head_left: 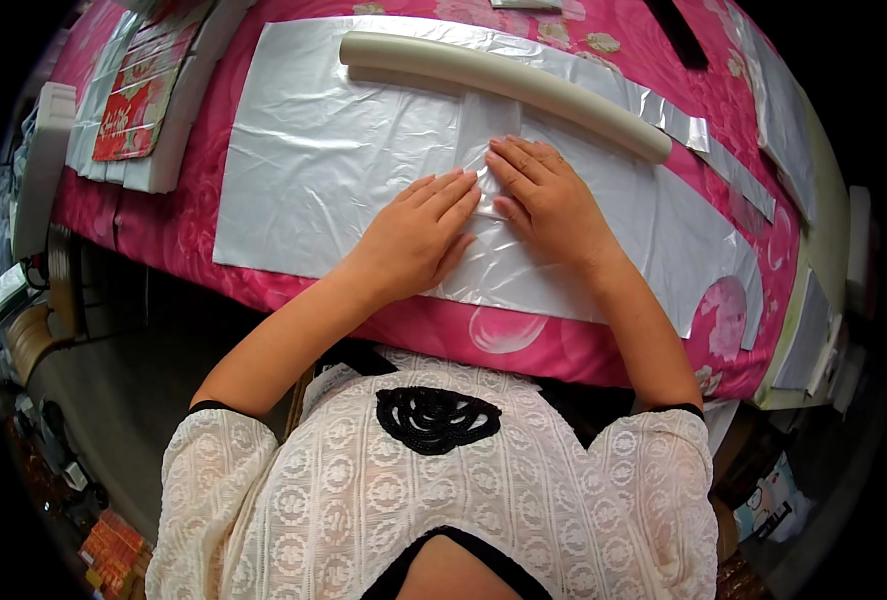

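Observation:
A sheet of shiny, silvery-white plastic film (304, 150), shaped like a large bag with handle-like cut-outs at its right end, lies spread over the pink floral cloth (169, 235). My left hand (422, 235) rests flat on the middle of the film, fingers stretched toward the right. Beside it, my right hand (549, 195) also lies on the film, palm down with fingers extended. The fingertips almost meet over a narrow folded strip of film (488, 120). Just beyond them, a long cream-coloured tube (504, 75) lies across the film.
Stacked white packs with a red printed sheet (146, 105) stand at the far left. Loose strips of film (739, 183) and another folded plastic sheet (776, 115) lie on the right. A black bar (677, 33) lies at the far right. The cloth's edge runs close before me.

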Tool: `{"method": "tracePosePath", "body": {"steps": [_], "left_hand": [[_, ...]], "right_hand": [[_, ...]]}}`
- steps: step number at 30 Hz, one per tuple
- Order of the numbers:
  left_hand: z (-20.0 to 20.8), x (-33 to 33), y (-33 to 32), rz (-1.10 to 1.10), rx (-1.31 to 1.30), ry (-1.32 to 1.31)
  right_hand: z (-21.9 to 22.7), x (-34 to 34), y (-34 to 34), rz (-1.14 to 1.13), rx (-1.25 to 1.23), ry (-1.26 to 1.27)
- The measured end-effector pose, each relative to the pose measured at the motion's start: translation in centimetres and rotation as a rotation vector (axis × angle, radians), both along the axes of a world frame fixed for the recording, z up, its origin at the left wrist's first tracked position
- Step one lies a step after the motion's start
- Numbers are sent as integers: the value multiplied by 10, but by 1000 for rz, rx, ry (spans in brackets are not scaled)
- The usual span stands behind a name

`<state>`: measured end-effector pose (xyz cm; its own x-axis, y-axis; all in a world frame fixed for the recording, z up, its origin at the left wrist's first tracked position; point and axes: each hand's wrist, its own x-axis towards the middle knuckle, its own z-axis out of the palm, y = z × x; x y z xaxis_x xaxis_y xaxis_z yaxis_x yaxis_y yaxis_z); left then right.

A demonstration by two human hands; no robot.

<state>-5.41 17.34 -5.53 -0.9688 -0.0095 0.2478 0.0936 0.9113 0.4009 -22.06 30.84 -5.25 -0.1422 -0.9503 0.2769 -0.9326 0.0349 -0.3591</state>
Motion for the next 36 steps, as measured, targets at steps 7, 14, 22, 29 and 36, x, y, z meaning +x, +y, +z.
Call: {"method": "tracePosePath", "body": {"steps": [7,14,22,29,36], "left_hand": [[-5,-10,-11,-46,-111,207],[8,10,-3,-108,112,209],[-3,48,6,-158,-86,120],[1,41,7,-95,68,73],[15,24,5,182,527,-86]], "right_hand": [[8,-14,-4,14,-17,-171],[2,1,7,115,-157,-53],[4,49,33,136,-177,54],[0,47,36,83,-176,-49],[14,36,27,-271,106,-570]]}}
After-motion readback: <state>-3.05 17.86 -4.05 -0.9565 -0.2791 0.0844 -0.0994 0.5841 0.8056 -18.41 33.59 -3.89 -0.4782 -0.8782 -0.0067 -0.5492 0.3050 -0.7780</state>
